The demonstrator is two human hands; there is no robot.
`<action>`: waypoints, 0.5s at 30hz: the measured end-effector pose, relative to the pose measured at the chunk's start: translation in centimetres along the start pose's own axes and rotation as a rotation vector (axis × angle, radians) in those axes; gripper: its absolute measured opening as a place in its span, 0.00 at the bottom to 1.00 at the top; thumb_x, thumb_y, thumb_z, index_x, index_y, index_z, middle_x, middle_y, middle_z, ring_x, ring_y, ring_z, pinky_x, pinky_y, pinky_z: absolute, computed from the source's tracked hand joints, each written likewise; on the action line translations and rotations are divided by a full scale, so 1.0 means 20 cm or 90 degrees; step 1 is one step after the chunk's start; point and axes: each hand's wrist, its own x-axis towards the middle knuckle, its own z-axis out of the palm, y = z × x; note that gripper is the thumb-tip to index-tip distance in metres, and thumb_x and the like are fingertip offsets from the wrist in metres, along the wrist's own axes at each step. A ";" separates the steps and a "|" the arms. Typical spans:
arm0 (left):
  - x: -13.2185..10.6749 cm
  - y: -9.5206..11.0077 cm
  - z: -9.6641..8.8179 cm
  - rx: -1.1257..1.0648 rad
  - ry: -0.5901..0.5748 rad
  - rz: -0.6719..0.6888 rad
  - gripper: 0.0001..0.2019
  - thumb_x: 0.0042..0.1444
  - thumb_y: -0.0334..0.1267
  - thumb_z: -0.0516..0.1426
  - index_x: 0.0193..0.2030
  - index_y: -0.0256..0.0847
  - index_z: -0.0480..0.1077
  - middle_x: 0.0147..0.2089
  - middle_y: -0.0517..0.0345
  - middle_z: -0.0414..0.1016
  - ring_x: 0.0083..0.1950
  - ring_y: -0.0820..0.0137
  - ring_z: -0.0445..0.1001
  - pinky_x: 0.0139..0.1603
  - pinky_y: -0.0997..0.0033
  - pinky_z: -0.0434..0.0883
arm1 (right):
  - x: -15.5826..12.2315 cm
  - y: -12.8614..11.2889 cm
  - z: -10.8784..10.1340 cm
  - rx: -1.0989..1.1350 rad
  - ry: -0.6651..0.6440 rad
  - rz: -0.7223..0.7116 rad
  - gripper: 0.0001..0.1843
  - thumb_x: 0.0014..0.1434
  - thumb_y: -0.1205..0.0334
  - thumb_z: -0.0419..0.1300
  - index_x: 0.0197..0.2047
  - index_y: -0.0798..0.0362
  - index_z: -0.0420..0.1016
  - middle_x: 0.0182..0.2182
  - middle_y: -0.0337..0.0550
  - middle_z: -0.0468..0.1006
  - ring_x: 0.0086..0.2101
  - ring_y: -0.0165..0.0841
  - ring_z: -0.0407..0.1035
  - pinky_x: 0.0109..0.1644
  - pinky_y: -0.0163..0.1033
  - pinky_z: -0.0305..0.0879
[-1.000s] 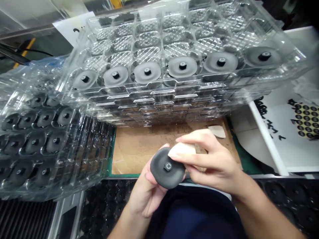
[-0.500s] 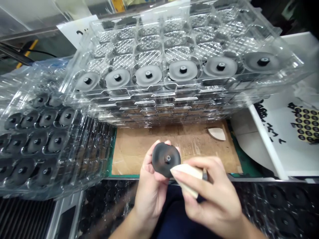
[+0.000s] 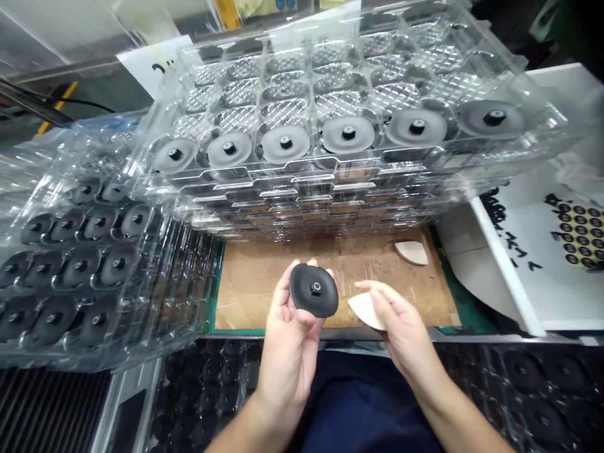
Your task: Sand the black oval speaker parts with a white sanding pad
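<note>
Two hands working: left hand [image 3: 289, 365] cupped, half open, fingertips holding one dark round disc [image 3: 314, 290] with central nut, just above cardboard mat [image 3: 264, 296]; right hand [image 3: 401, 324] half closed, pinching one cream wedge pad [image 3: 365, 311]; second pad [image 3: 411, 252] lying on mat; six discs [image 3: 348, 134] sitting in front row of clear blister tray [image 3: 330, 168]

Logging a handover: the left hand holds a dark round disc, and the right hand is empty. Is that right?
No: the head view shows the right hand holding a pale wedge-shaped pad. The left hand does hold the dark round disc.
</note>
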 end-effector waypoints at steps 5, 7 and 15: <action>-0.01 -0.02 0.00 -0.004 -0.020 -0.019 0.25 0.43 0.41 0.67 0.50 0.48 0.72 0.55 0.55 0.74 0.56 0.62 0.72 0.56 0.69 0.69 | 0.01 -0.14 -0.01 0.010 0.038 -0.042 0.11 0.61 0.58 0.57 0.46 0.51 0.72 0.31 0.40 0.77 0.25 0.28 0.71 0.21 0.28 0.64; -0.03 -0.03 0.00 0.007 -0.030 -0.037 0.26 0.42 0.40 0.67 0.51 0.47 0.71 0.54 0.56 0.75 0.55 0.66 0.73 0.53 0.74 0.70 | 0.02 -0.28 0.00 -0.053 0.032 -0.164 0.11 0.60 0.63 0.58 0.47 0.50 0.72 0.38 0.42 0.76 0.33 0.29 0.72 0.29 0.29 0.68; -0.04 0.00 -0.02 0.017 -0.022 -0.140 0.20 0.42 0.30 0.68 0.44 0.48 0.76 0.42 0.62 0.80 0.40 0.75 0.77 0.39 0.84 0.72 | 0.02 -0.47 0.10 -0.226 -0.267 -0.270 0.10 0.61 0.73 0.53 0.40 0.53 0.74 0.33 0.38 0.75 0.33 0.26 0.70 0.38 0.30 0.67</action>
